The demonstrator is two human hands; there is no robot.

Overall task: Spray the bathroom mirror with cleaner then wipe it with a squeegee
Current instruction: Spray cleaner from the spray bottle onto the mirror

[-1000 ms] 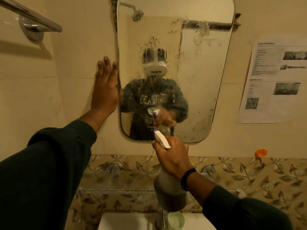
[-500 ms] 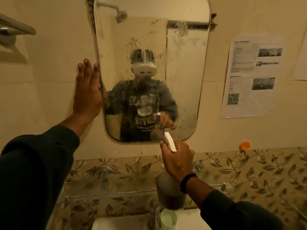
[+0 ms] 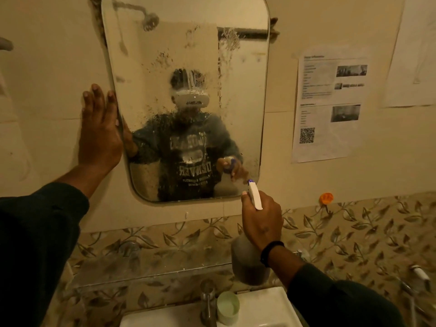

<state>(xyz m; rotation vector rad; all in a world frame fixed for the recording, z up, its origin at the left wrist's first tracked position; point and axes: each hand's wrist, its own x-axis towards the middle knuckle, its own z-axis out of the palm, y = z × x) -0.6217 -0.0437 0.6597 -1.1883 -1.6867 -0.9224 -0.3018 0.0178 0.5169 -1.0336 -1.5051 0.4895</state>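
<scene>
At wall: one mirror (image 3: 236, 90), one spray bottle (image 3: 247, 263), two hands.

white sprayer head (image 3: 255, 196), leaf-patterned tiles (image 3: 354, 227), orange hook (image 3: 326, 198)

One mirror (image 3: 188, 55) on the wall. One spray bottle (image 3: 247, 263), near right. Two hands: left hand (image 3: 100, 135), right hand (image 3: 262, 220). Two paper sheets, one (image 3: 330, 107) right of the mirror, one (image 3: 415, 50) far right. One cup (image 3: 227, 308), one tap (image 3: 207, 300), one sink (image 3: 266, 310), one orange hook (image 3: 326, 198).
</scene>
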